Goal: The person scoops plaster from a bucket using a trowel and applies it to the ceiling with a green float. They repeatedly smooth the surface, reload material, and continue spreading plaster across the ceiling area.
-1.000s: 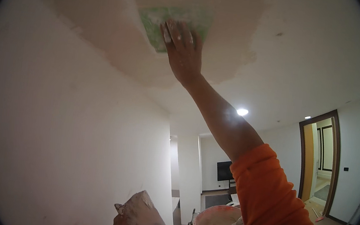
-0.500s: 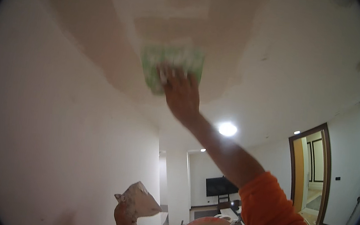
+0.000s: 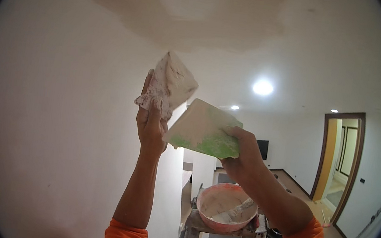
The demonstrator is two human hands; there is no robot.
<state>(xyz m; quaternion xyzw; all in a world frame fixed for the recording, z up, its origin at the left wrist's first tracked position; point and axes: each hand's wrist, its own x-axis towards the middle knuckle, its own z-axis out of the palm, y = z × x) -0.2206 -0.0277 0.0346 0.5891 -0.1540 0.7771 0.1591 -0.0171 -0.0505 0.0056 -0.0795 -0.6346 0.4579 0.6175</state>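
My left hand (image 3: pixel 151 126) is raised and closed around a plaster-caked putty knife (image 3: pixel 176 77), whose broad blade points up toward the ceiling. Much of its handle is hidden by plaster and my fingers. My right hand (image 3: pixel 239 155) grips a flat green plastering spatula (image 3: pixel 218 141) by its right edge. Pale, wet-looking plaster covers much of the spatula's face. The two tools are close together, the spatula to the right of and a little below the knife; whether they touch I cannot tell. Above them, a darker, damp-looking patch (image 3: pixel 195 32) spreads across the ceiling.
Below, a red-rimmed basin (image 3: pixel 209 222) of plaster, with a coated tool (image 3: pixel 236 211) lying in it, stands on a worn stepped stand (image 3: pixel 191 232). A white wall (image 3: pixel 56 141) rises close on my left. A ceiling lamp (image 3: pixel 263 87) glows ahead; a brown-framed doorway (image 3: pixel 350 184) is at right.
My right hand has come down from the ceiling with the green spatula. My left hand has risen with the putty knife, bringing the tools together. The view has tilted lower, showing more stand.
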